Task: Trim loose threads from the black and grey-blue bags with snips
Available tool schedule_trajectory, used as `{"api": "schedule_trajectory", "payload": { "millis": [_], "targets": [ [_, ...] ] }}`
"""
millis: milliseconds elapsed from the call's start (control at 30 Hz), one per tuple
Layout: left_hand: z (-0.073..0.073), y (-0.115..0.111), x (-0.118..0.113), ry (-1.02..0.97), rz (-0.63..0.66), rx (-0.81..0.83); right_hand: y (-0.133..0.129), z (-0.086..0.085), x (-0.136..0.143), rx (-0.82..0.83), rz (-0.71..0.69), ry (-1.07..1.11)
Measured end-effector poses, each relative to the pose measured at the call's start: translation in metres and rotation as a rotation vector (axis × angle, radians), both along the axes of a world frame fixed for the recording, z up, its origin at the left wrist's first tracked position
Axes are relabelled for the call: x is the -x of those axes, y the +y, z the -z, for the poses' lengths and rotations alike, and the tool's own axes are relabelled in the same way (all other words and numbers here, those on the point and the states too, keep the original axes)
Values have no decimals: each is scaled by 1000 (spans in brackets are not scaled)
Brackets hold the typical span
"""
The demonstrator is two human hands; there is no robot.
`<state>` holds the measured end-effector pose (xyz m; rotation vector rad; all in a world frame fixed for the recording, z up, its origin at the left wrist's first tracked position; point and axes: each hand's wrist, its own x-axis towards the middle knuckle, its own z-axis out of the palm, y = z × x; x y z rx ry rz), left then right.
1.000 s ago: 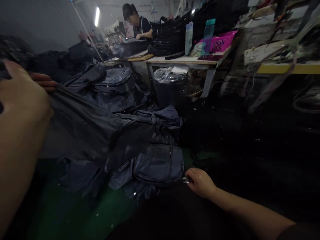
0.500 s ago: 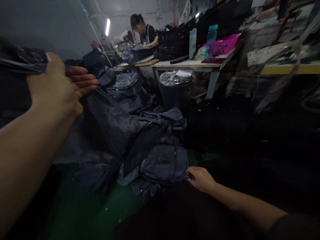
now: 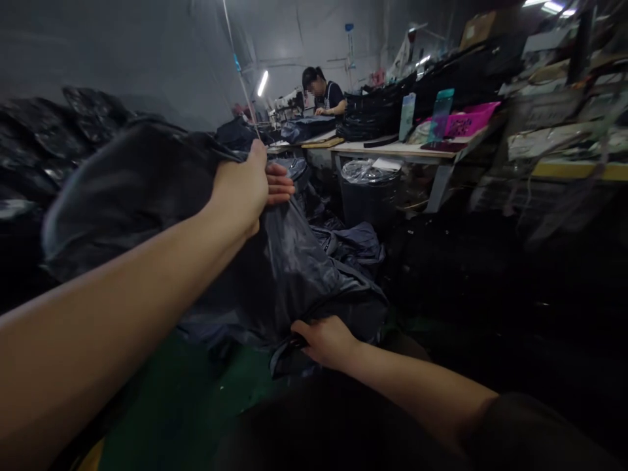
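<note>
A large dark blue-grey fabric backpack (image 3: pixel 299 255) is spread and bunched in front of me. My left hand (image 3: pixel 245 186) is raised against its upper part, thumb up and fingers stretched out flat, with cloth hanging down beside the fingertips. Part of that hand's contact with the cloth is hidden. Lower down, my right hand (image 3: pixel 324 340) pinches the backpack's edge near the floor, its fingers closed and the thumb on top. Behind it lies more crumpled blue-grey fabric (image 3: pixel 360 242).
Dark shiny bundles (image 3: pixel 93 121) are stacked at the left. Beyond, a person (image 3: pixel 326 95) bends over a work table (image 3: pixel 387 149) bearing bottles, a pink basket (image 3: pixel 473 121) and piled black material. A lined bin (image 3: pixel 370 193) stands under it. Green floor (image 3: pixel 196 392) shows below.
My left hand has swung right, bringing the upper cloth across with it. My right hand has moved left with the edge, so the hands are closer together. The view has turned slightly left.
</note>
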<state>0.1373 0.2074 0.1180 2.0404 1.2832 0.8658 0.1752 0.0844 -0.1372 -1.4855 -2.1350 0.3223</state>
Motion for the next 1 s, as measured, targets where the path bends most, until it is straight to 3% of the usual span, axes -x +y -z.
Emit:
{"api": "schedule_trajectory", "payload": {
  "millis": [133, 300, 433, 500, 567, 633, 700, 767, 867, 933, 1000],
  "targets": [
    [2, -18, 19, -316, -101, 192, -10, 17, -4, 24, 69, 81],
    [-5, 6, 70, -314, -142, 157, -7, 1, -13, -14, 155, 269],
    [-8, 22, 119, -195, 7, 9, 25, -24, -31, -79, 298, 466],
    [-2, 14, 145, -122, 67, -99, 48, -30, -42, -91, 374, 568],
    [14, -5, 171, -16, 48, -182, 72, -28, -53, -73, 434, 662],
    [42, -31, 199, 105, -35, -206, 91, -15, -59, -23, 498, 742],
    [86, -59, 226, 151, -98, -140, 102, 10, -60, 48, 581, 812],
    [146, -88, 254, 67, -138, 100, 105, 40, -56, 125, 689, 879],
    [252, -136, 291, -189, -317, 497, 102, 84, -50, 213, 896, 968],
    [314, -172, 309, -314, -483, 626, 99, 105, -49, 215, 1032, 1001],
    [359, -205, 322, -306, -591, 661, 99, 116, -53, 156, 1136, 1016]
  ]
}}
